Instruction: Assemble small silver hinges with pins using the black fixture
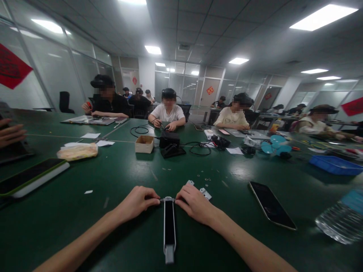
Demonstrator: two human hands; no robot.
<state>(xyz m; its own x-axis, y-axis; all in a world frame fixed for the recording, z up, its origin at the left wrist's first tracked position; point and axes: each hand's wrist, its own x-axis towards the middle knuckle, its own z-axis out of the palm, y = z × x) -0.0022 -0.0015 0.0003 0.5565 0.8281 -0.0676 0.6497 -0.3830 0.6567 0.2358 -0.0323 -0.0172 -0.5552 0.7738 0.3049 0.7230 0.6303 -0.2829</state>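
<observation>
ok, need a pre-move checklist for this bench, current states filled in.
1. Left hand at the narrow device's far end: ok, fingertips at its left side.
2. Right hand at the same end: ok, fingertips at its right side.
3. Grip firm on both sides: cannot tell.
4. Small metal pieces well apart from right hand: not ok, right beside it, partly hidden.
5. Small rings gathered: not ok, scattered loose.
6. Phone on the right apart from both hands: ok.

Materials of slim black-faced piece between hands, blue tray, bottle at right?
Slim piece: smooth dark face, glass or plastic, unclear; pale rim could be metal or plastic. Blue tray: likely moulded plastic, evenly coloured. Bottle: probably clear plastic, see-through and ribbed.
</observation>
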